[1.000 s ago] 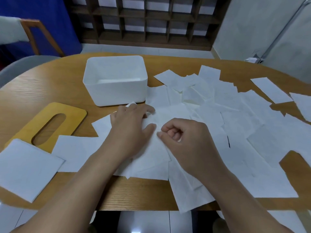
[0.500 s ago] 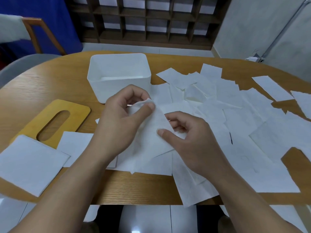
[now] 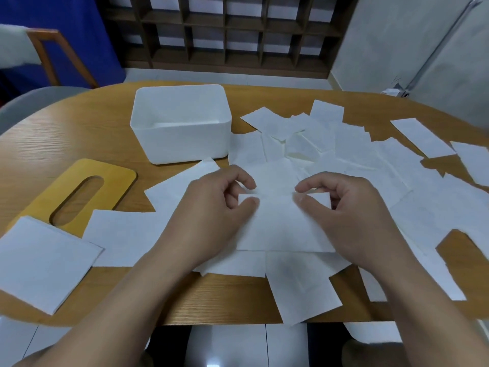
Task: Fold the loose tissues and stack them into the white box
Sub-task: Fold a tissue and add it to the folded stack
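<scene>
A white tissue [image 3: 280, 226] hangs between my two hands just above the table. My left hand [image 3: 211, 207] pinches its upper left corner and my right hand [image 3: 344, 207] pinches its upper right corner. Several loose white tissues [image 3: 357, 165] lie scattered over the middle and right of the wooden table [image 3: 66, 133]. The open white box [image 3: 181, 123] stands behind my left hand; a pale layer shows at its bottom. One tissue [image 3: 182, 181] lies between the box and my left hand.
A yellow wooden lid [image 3: 79, 192] with an oval slot lies at the left. A tissue [image 3: 39, 260] overhangs the table's front left edge. Chairs [image 3: 34, 102] stand at the far left, and a dark shelf unit [image 3: 227, 33] stands behind the table.
My hands have drawn apart and lifted one tissue, now spread flat between them by its top corners. Earlier the left hand pressed on the pile and then pinched the sheet up.
</scene>
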`<state>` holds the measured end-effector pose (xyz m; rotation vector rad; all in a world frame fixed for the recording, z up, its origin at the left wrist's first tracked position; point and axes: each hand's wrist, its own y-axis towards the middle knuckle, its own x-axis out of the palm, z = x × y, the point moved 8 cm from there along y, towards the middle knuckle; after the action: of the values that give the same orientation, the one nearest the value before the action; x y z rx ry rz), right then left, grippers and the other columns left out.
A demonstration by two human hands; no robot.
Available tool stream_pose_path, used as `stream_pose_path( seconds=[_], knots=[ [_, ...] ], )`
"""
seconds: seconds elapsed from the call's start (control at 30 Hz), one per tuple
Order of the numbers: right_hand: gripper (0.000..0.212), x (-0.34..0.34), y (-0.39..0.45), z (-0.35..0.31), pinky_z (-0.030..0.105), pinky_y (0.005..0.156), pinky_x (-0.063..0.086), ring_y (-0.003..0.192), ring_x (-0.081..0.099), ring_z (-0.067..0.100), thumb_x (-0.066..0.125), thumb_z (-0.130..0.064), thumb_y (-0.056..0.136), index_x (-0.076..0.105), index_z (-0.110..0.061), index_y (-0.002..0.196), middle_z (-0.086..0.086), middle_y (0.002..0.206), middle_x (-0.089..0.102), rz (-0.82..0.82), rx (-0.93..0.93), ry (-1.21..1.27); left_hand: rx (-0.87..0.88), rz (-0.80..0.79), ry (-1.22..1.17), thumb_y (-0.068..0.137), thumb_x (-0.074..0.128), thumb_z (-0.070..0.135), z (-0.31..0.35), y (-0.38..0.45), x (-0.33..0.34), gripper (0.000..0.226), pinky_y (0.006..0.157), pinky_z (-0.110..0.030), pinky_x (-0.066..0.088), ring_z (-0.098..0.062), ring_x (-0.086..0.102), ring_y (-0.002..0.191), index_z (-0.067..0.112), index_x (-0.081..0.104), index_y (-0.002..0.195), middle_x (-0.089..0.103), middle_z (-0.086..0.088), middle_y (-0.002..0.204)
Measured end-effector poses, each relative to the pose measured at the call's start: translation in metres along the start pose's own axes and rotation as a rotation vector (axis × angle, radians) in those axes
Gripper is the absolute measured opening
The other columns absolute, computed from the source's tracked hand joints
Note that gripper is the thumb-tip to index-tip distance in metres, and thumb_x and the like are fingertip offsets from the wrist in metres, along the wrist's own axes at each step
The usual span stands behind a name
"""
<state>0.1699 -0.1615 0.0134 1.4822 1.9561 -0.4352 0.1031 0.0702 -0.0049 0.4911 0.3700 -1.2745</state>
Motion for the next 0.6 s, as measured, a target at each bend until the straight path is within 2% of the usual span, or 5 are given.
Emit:
stream_pose_path(
  seconds=[0.1,0.2,0.37,0.43,0.6],
  knots=[
    [0.002,0.003,-0.002,0.005,0.009,0.067,0.05,0.088,0.066,-0.009,0.077,-0.043,0.097,0.079,-0.041,0.098,-0.029,0.092,0.074,-0.027,0.008,-0.121,0.016,-0.034,0.087,0.094,0.084,0.03,0.002,-0.002,0.011,0.016,0.067,-0.02,0.051,-0.01,0.063,0.075,0.038,0.074,0.103,0.067,0.007,0.079],
    [0.008,0.007,-0.004,0.009,0.022,0.08,0.058,0.088,0.068,-0.003,0.08,-0.043,0.094,0.077,-0.038,0.099,-0.027,0.092,0.073,-0.027,-0.016,-0.223,0.035,-0.062,0.181,0.093,0.084,0.031,0.002,0.0,0.014,0.019,0.067,-0.019,0.048,-0.006,0.063,0.079,0.039,0.074,0.107,0.069,0.015,0.088],
    [0.026,0.005,-0.004,0.002,0.034,0.101,0.048,0.108,0.056,0.009,0.085,-0.043,0.09,0.077,-0.032,0.112,-0.017,0.114,0.068,0.078,-0.157,-0.396,0.101,0.019,0.276,0.103,0.071,0.02,-0.002,0.013,-0.004,0.017,0.076,-0.018,0.048,-0.008,0.061,0.093,0.034,0.077,0.112,0.071,0.019,0.103],
    [0.022,0.006,-0.004,-0.002,0.033,0.101,0.046,0.109,0.055,0.009,0.085,-0.042,0.091,0.078,-0.032,0.109,-0.017,0.114,0.068,0.088,-0.174,-0.355,0.14,0.07,0.382,0.106,0.066,0.016,-0.007,0.018,-0.012,0.023,0.083,-0.03,0.049,-0.015,0.059,0.101,0.03,0.078,0.12,0.073,0.017,0.112],
    [0.015,0.025,-0.007,-0.013,0.029,0.092,0.052,0.103,0.06,0.004,0.083,-0.038,0.093,0.08,-0.032,0.106,-0.021,0.104,0.07,0.029,-0.17,-0.135,0.225,0.022,0.491,0.107,0.06,0.011,-0.015,0.02,-0.008,0.035,0.097,-0.035,0.046,-0.024,0.055,0.115,0.03,0.076,0.13,0.073,0.018,0.129]
  ],
)
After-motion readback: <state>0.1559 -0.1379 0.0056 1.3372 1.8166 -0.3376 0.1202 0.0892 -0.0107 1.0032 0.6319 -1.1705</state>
